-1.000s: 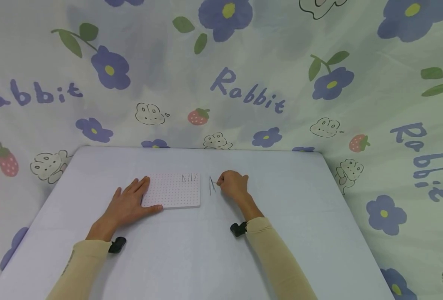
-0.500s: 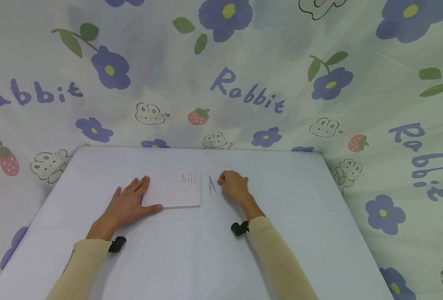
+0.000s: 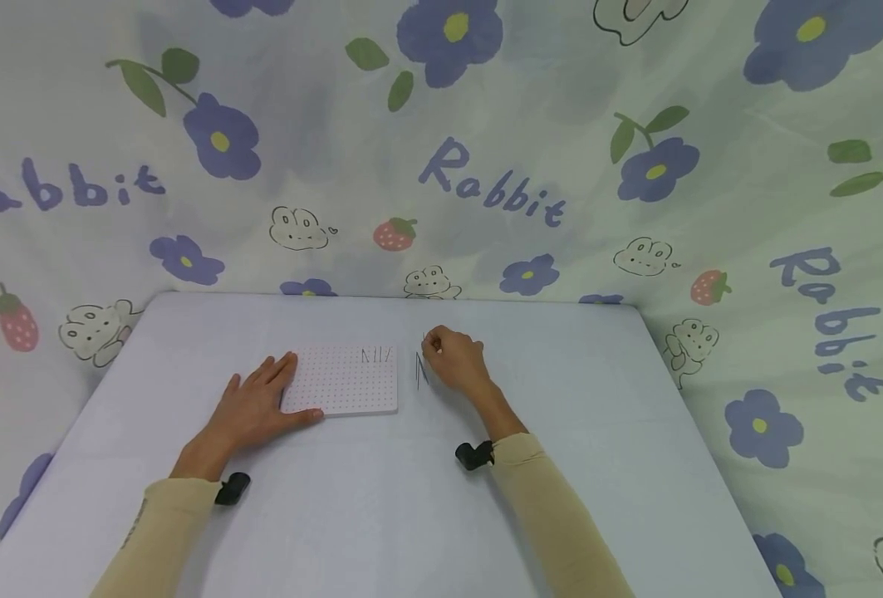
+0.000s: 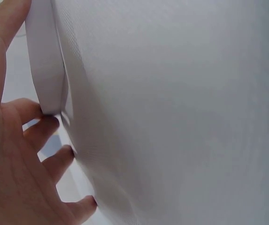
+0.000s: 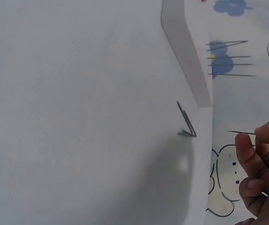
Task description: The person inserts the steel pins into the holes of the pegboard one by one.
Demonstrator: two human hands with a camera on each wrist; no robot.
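A white board (image 3: 340, 386) with a grid of small holes lies on the table. Several thin dark needles (image 3: 377, 355) stand in its far right corner. My left hand (image 3: 252, 409) rests at the board's left end with fingers spread, the thumb along its near edge; the left wrist view has fingertips down on the cloth beside the board's side wall. Right of the board, my right hand (image 3: 454, 359) pinches a needle (image 5: 240, 132) between thumb and forefinger, raised above the table. Beneath and left of that hand, a few loose needles (image 3: 419, 371) lie crossed on the cloth.
White cloth covers the table (image 3: 381, 507). A curtain (image 3: 351, 149) printed with flowers and rabbits hangs behind the far edge and along both sides. Each wrist wears a small black camera, the right one (image 3: 474, 455) close over the tabletop.
My right hand has moved slightly away from me and to the left, lifting a needle that now shows above its fingertips. My left hand and the board have stayed in place.
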